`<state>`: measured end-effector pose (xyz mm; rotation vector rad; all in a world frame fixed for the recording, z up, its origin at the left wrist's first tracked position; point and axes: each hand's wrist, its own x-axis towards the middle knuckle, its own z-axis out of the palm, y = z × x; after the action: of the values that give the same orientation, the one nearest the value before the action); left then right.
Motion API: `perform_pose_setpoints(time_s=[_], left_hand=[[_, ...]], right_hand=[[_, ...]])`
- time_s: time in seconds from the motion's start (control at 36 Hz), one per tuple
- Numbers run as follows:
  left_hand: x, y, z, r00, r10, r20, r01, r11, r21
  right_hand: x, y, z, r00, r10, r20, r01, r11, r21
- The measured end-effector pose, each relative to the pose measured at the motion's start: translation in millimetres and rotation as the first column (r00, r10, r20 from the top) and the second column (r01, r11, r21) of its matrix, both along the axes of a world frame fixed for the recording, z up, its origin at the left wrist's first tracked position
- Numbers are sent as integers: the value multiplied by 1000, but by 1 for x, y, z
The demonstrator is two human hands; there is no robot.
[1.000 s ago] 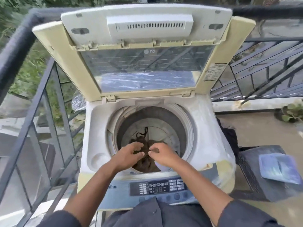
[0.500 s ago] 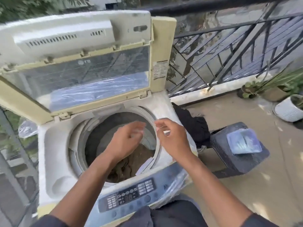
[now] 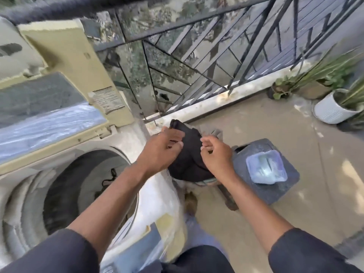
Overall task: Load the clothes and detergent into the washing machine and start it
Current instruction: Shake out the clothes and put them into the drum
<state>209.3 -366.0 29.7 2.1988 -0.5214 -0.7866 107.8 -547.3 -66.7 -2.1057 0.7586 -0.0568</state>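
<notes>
Both hands are on a black garment [image 3: 189,154] just beside the right flank of the washing machine [image 3: 155,186]. The left hand [image 3: 161,149] curls its fingers over the cloth's upper left edge; the right hand [image 3: 215,156] pinches a fold near its middle, thumb and fingertips drawn together. Taking the cloth at two points probably serves to gather it into one bundle, so nothing trails when it is carried across to the tub.

The garment appears to sit on top of other cloth, with a striped edge showing beneath it; what carries the pile is hidden. The drum [image 3: 78,186] lies open to the left, and some dark cloth with a thin strap [image 3: 109,177] already rests at its bottom. The hinged lid [image 3: 59,91] stands raised behind the opening, so the way in from above is free; only the machine's rounded right rim lies between the pile and the drum, and the bundle would need lifting over it.

Just right of the hands, a pale blue plastic packet [image 3: 266,167], possibly the detergent, lies on a dark grey stool [image 3: 283,192]. Beyond them a black metal railing [image 3: 197,62] borders the floor, with potted plants [image 3: 334,99] at the far right. The control panel is mostly out of view.
</notes>
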Motion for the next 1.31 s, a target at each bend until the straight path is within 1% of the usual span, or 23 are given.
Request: perform_pose_setpoints(time_s=[0.11,0.22,0.28,0.33,0.39,0.47,0.61,0.69,0.75,0.81,0.89,0.94,1.0,1.06,1.17,1.22,1.31], left_hand=[[9,-39,-32,994,-1,-106,12,994,108],[13,-63,-70,985,-14,-170,58,964,259],[12,-69,-87,984,11,-179,47,947,317],[11,-73,-105,986,53,-159,9,931,366],[10,-77,-119,985,109,-133,-47,915,401],[11,-84,-135,975,182,-130,-110,894,434],[19,-91,-150,962,242,-128,-157,870,467],[23,-93,-156,960,243,-136,-151,864,480],[25,-94,-160,957,251,-143,-154,862,484],[28,-94,-163,956,253,-145,-153,859,488],[32,-93,-163,953,264,-150,-159,855,494],[33,-92,-160,947,281,-156,-177,860,478],[33,-91,-155,949,279,-146,-187,873,451],[33,-90,-150,961,240,-135,-162,889,428],[33,-88,-138,976,164,-141,-93,908,409],[32,-85,-131,981,129,-146,-63,920,387],[28,-79,-118,986,103,-129,-54,941,335]], right_hand=[[7,-35,-48,995,31,-92,-32,999,-9],[13,-61,-99,953,126,-275,-136,991,-18],[18,-72,-125,905,192,-381,-208,978,-3],[25,-81,-153,828,291,-480,-310,950,40],[33,-87,-177,754,357,-551,-378,922,81],[49,-90,-211,695,354,-625,-386,918,91],[76,-83,-252,653,318,-688,-349,932,100],[82,-75,-267,645,278,-712,-387,922,10],[83,-72,-272,679,241,-693,-407,910,-82],[83,-72,-273,716,210,-666,-390,911,-133],[81,-74,-263,772,161,-615,-306,942,-137],[80,-74,-250,836,140,-530,-226,969,-99],[76,-72,-233,901,127,-414,-148,989,-18],[72,-67,-210,949,110,-296,-95,993,63],[64,-54,-146,984,162,-78,-141,965,221],[61,-47,-108,986,167,8,-158,917,367],[56,-38,-42,971,164,171,-233,803,548]])
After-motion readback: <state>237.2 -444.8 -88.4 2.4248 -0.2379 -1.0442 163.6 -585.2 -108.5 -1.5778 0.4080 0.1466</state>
